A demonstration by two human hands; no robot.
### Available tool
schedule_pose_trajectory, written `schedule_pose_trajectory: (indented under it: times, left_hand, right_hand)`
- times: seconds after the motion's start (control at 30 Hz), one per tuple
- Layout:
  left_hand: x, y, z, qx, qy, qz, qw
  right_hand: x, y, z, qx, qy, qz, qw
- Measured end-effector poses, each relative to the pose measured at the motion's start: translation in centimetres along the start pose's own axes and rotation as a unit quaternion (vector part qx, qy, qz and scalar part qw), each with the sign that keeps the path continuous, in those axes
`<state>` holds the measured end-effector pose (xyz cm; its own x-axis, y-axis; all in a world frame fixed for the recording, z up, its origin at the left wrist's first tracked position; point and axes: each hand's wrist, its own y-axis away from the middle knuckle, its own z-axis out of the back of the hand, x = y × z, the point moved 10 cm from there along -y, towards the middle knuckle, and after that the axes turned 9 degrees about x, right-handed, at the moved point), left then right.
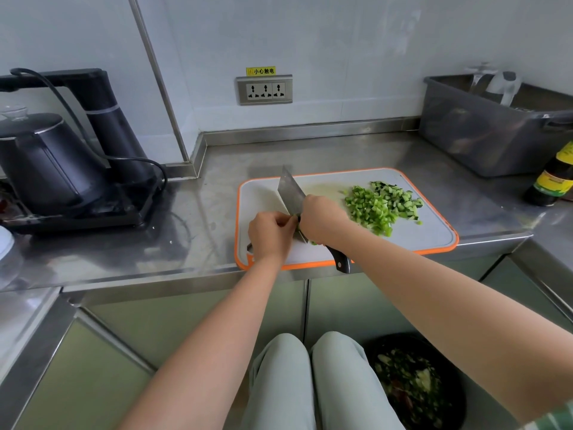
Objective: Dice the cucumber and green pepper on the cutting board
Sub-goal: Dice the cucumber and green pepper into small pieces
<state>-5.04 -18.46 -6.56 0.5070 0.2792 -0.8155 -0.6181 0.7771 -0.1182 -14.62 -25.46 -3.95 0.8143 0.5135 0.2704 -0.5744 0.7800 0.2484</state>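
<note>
A white cutting board [266,193] with an orange rim lies on the steel counter. On its right half sits a heap of diced green pepper [370,209], and behind it darker diced cucumber [397,195]. My right hand [322,220] grips a cleaver [290,190] by its dark handle, blade pointing away across the board. My left hand [269,235] pinches a small green piece against the blade's near end; the piece is mostly hidden by my fingers.
A black electric kettle [46,162] on its base stands at the left. A grey plastic tub [493,128] and a dark sauce bottle [555,178] are at the right. A wall socket [265,90] is behind. A black waste bin [415,383] stands on the floor below.
</note>
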Motion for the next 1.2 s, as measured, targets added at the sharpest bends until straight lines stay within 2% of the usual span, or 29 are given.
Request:
schedule_pose_trajectory:
  times: [0.27, 0.37, 0.5, 0.6, 0.67, 0.77, 0.97, 1.1, 1.2]
  left_hand:
    - [-0.2, 0.1, 0.1, 0.004, -0.002, 0.009, 1.0]
    - [-0.4, 0.0, 0.3, 0.007, -0.016, 0.003, 1.0]
    - [-0.7, -0.7, 0.2, 0.017, -0.055, -0.009, 0.998]
    - [-0.4, -1.3, 0.4, 0.014, -0.06, -0.009, 0.998]
    - [-0.5, -1.5, 0.7, 0.012, -0.063, -0.017, 0.998]
    - [-1.4, -1.5, 0.9, 0.034, -0.092, -0.086, 0.992]
    - [-4.3, -1.2, -2.4, 0.179, -0.249, -0.243, 0.92]
    - [-5.5, -1.3, -5.3, 0.266, -0.337, -0.267, 0.863]
    - [-5.6, -1.8, -5.6, 0.266, -0.372, -0.262, 0.85]
  right_hand:
    - [0.2, -1.5, 0.0, -0.026, 0.011, 0.007, 1.0]
    - [-0.9, -2.2, 0.3, -0.031, -0.017, 0.006, 0.999]
    - [-3.0, -2.4, 1.6, -0.064, -0.097, -0.001, 0.993]
    - [-4.1, -2.3, 3.3, -0.087, -0.252, 0.017, 0.964]
    - [-4.9, -2.0, 4.6, -0.098, -0.312, 0.021, 0.945]
    - [-5.8, -1.1, 5.2, -0.093, -0.359, 0.028, 0.928]
    - [-8.6, -0.2, 4.0, -0.086, -0.408, 0.009, 0.909]
    - [-9.3, 0.2, 3.9, -0.082, -0.409, 0.007, 0.909]
    - [-9.1, 0.3, 3.7, -0.073, -0.408, 0.011, 0.91]
